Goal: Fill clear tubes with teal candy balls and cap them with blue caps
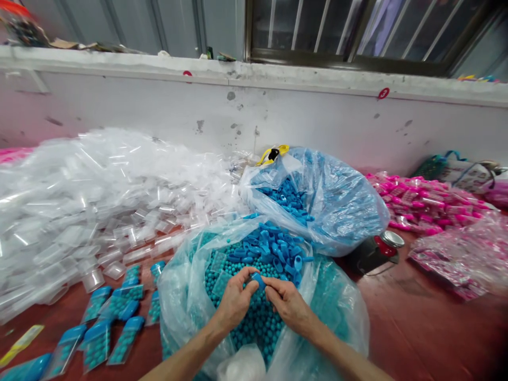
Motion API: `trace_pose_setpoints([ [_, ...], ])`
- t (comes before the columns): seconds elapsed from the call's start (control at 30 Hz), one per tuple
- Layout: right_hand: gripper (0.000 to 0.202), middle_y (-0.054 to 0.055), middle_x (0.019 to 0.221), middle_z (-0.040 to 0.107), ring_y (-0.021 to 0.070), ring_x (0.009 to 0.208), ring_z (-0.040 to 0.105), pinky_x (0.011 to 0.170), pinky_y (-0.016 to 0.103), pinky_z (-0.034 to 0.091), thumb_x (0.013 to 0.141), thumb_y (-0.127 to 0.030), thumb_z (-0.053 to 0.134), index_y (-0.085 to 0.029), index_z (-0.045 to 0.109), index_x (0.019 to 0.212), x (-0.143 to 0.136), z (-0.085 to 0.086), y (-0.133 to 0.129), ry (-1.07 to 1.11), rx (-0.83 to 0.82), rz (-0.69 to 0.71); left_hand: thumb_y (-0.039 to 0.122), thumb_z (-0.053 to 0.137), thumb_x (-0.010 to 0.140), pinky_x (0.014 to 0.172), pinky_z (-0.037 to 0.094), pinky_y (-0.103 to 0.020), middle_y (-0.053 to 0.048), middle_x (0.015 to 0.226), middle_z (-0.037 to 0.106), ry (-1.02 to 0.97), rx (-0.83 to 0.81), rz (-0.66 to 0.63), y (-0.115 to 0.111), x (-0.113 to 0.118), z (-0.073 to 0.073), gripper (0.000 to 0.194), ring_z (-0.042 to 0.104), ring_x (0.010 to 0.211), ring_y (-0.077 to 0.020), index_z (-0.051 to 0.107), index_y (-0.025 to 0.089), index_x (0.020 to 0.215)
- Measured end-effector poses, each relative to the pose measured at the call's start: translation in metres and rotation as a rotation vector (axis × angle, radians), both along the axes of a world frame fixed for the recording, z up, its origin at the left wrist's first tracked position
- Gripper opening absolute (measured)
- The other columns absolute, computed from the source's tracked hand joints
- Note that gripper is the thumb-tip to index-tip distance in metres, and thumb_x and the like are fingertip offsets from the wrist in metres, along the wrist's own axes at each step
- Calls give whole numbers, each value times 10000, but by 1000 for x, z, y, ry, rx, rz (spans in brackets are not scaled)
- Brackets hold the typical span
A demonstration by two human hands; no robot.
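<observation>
Above an open plastic bag (178,301) of teal beads (257,328), both my hands meet at a small blue plastic cap (258,280). My left hand (237,296) pinches it from one side between thumb and fingers. My right hand (289,304) has its fingertips closed at the cap's other side. A heap of blue caps (273,248) lies on the beads just beyond my hands. Clear containers (220,272) partly show among the beads by my left hand. Whether a container hangs under the held cap is hard to make out.
Clear empty containers (119,190) form a large pile on the left. Several bead-filled, blue-capped containers (97,344) lie on the red surface, near a yellow tool (21,344). Behind stands a bag (337,196) of blue caps; rightward are a dark tin (373,254) and pink packs (428,201).
</observation>
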State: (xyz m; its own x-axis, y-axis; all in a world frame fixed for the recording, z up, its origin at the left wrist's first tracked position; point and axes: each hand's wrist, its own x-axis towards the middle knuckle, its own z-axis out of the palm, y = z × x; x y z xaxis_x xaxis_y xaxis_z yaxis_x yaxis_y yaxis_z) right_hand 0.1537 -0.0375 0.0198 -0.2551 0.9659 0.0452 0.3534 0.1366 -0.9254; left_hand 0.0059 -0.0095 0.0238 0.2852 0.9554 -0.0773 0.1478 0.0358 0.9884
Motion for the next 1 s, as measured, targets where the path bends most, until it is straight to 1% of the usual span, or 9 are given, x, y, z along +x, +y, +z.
trace_pose_setpoints([
  [0.1,363,-10,784,555,123,663,499,638,237,426,731,-258,567,-194,505,1083,-2,6,1,-33,29,-14,313,484,741,440,337,-183,41,668,491,-26,-117,-41,4,5,5,244,434,517,-87,491,199,956],
  [0.2,219,-47,640,505,92,517,463,500,208,414,778,-341,512,-190,512,937,-6,4,10,57,-57,-91,397,492,744,406,321,-184,44,673,488,-119,-262,-30,7,8,8,376,450,482,-89,406,214,1061],
  [0.37,333,-105,451,406,65,313,339,301,177,318,764,-485,471,-181,453,900,-4,-4,19,316,-251,-157,535,454,755,598,427,-261,-23,787,545,-413,-441,-87,9,1,7,503,539,657,-137,390,171,1095],
  [0.5,315,-84,528,443,73,382,401,336,183,377,760,-454,502,-184,447,913,-2,-6,13,355,-196,-240,464,516,745,785,398,-298,-50,947,568,-86,-148,-15,10,-5,4,483,521,881,-179,445,183,1132],
  [0.57,311,-70,579,460,85,434,439,367,191,403,770,-439,505,-191,448,949,-2,-8,10,345,-167,-254,371,540,742,818,390,-292,-46,968,579,22,19,-76,8,-3,2,397,513,916,-183,506,186,1092],
  [0.67,307,-63,578,456,90,459,452,412,201,409,808,-449,452,-189,476,969,-1,-10,9,316,-132,-210,332,456,774,558,445,-245,-17,817,573,-7,-47,-196,4,0,0,425,547,600,-123,438,180,1170],
  [0.73,325,-62,571,449,78,428,426,403,197,381,816,-473,427,-181,509,932,1,-9,10,293,-130,-177,346,441,772,393,379,-207,-1,793,539,-55,-149,-202,1,1,-1,538,473,405,-68,302,189,1267],
  [0.8,350,-62,569,444,62,391,393,378,191,345,801,-500,437,-172,534,876,3,-6,12,282,-145,-161,359,460,762,347,347,-189,7,792,514,-100,-169,-185,0,1,-3,583,425,347,-37,262,198,1287],
  [1.0,342,-74,495,385,52,371,349,364,182,292,798,-479,447,-159,552,737,1,-1,13,258,-128,-154,344,480,760,309,307,-146,77,589,388,-192,-129,-89,-4,7,-10,398,291,336,-14,424,169,1113],
])
